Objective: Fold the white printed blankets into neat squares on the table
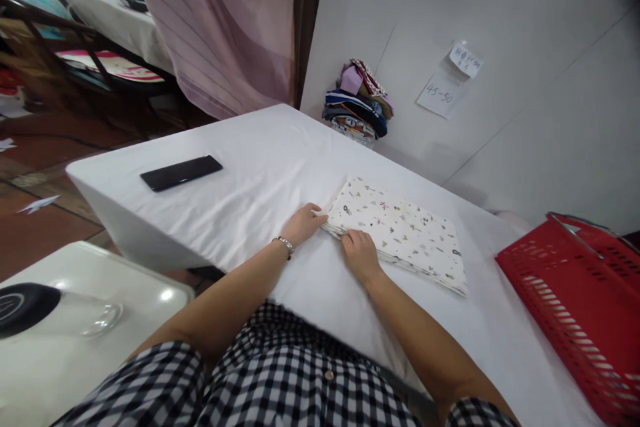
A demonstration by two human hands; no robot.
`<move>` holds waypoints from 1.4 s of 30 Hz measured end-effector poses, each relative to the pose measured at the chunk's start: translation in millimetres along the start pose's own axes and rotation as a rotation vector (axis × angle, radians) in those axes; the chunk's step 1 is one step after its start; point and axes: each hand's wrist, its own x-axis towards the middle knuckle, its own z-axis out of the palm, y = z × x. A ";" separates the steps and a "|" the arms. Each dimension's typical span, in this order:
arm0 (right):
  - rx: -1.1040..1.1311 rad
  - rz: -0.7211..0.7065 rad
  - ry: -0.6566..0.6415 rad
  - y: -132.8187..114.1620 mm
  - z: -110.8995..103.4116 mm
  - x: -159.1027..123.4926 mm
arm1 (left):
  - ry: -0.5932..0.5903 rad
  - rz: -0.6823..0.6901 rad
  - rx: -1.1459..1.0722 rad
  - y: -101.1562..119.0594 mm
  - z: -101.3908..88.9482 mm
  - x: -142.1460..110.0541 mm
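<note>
A folded white cloth (pixel 400 227) with small scattered prints lies flat in several layers on the white-covered table (pixel 250 167). My left hand (pixel 304 224), with a bracelet at the wrist, pinches the cloth's left corner between thumb and fingers. Along the near edge, a little to the right of that corner, my right hand (pixel 361 255) has its fingers curled over the layers. Its thumb is mostly hidden.
A black phone (pixel 181 173) lies on the table's left part. Folded clothes (pixel 356 103) are stacked by the wall, under a taped paper note (pixel 443 95). A red plastic basket (pixel 575 300) stands at the right. A white stool-like surface (pixel 135 347) is at the lower left.
</note>
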 end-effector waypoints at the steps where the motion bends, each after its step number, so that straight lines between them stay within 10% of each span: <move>1: -0.003 -0.004 -0.001 -0.2 0.0 -0.3 | 0.009 0.008 0.031 -0.1 0.5 -0.8; 17: 0.040 0.058 -0.094 -6.4 -7.9 1.5 | 0.159 0.199 0.608 15.8 10.9 -18.1; 22: 0.044 0.098 -0.120 -6.4 -6.3 2.8 | 0.234 0.577 0.666 14.4 12.0 -18.9; 27: 0.090 0.142 -0.107 -3.6 0.6 2.4 | 0.010 0.905 0.579 17.4 23.0 -27.7; 42: 0.323 0.127 -0.053 24.3 -7.4 -32.3 | -0.078 0.801 0.588 4.3 25.9 -12.1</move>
